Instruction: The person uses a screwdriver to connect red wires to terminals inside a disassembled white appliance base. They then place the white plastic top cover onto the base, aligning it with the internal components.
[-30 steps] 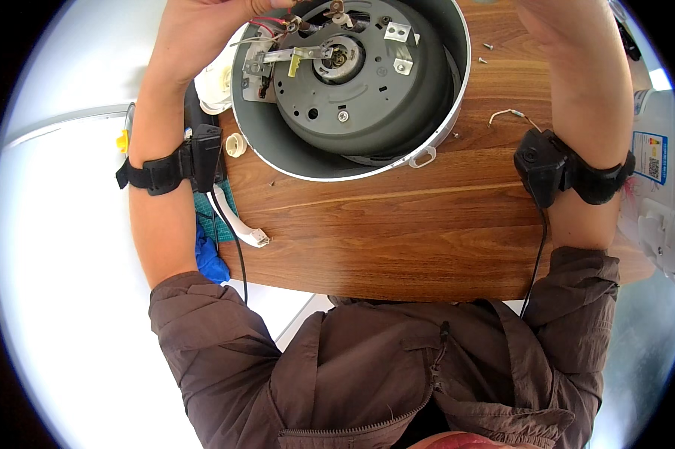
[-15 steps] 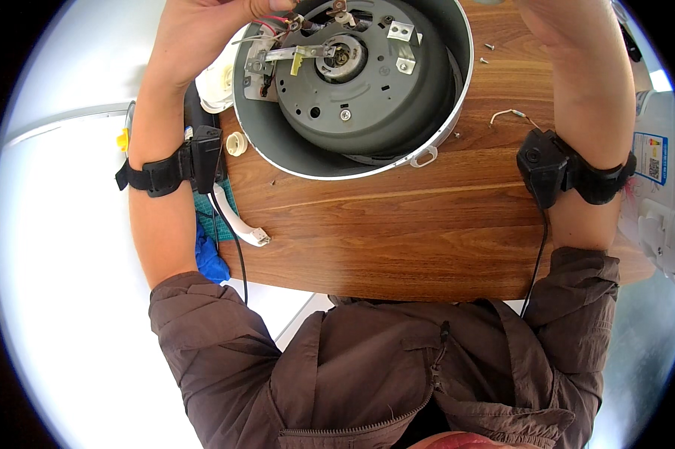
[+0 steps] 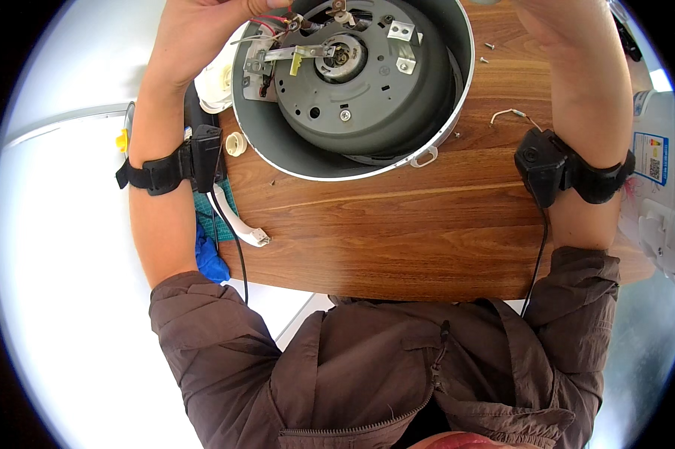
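Note:
An appliance's round metal housing point(image 3: 453, 112) holds an inverted dark grey base plate point(image 3: 367, 90) with brackets, a central round fitting and wires. My left hand point(image 3: 203, 26) is at its upper left rim, thumb pressed in by the red wires point(image 3: 262, 25); what its fingers hold is cut off by the frame edge. My right hand point(image 3: 543, 16) is raised at the top right, beyond the housing, its fingers out of view. Both forearms wear black strapped devices.
Screws point(image 3: 489, 46) and a short wired part point(image 3: 517, 113) lie on the wooden table point(image 3: 390, 239). At left are a cream ring point(image 3: 235, 144), white handle point(image 3: 240, 224), green mat point(image 3: 225, 198) and blue cloth point(image 3: 210, 258). A white appliance point(image 3: 659, 217) is at right.

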